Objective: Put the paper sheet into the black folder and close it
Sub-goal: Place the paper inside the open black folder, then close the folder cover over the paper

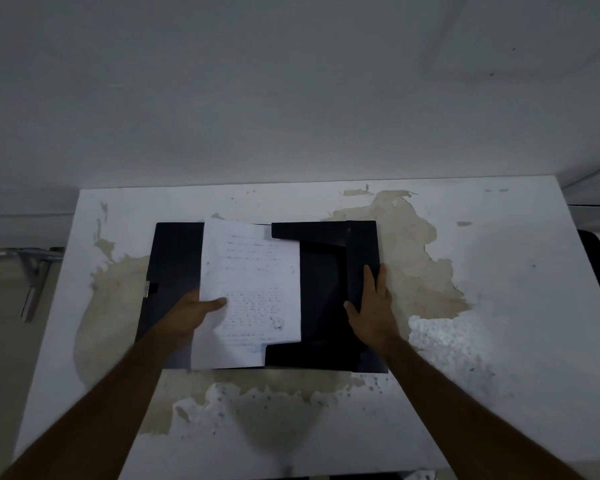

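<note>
A black folder lies open on a worn white table. The left hand pinches the paper sheet by its left edge, over the folder's middle. The right hand rests flat, fingers spread, on the folder's right flap.

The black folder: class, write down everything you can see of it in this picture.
The folder lies open and flat on the worn white table, matt black, card or plastic by its look. Flaps fold inward along its far, near and right edges, and a small pale clasp sits on its left edge. The sheet lies slanted across its middle, held by the left hand. The right hand rests on the right flap, fingers spread.
</note>
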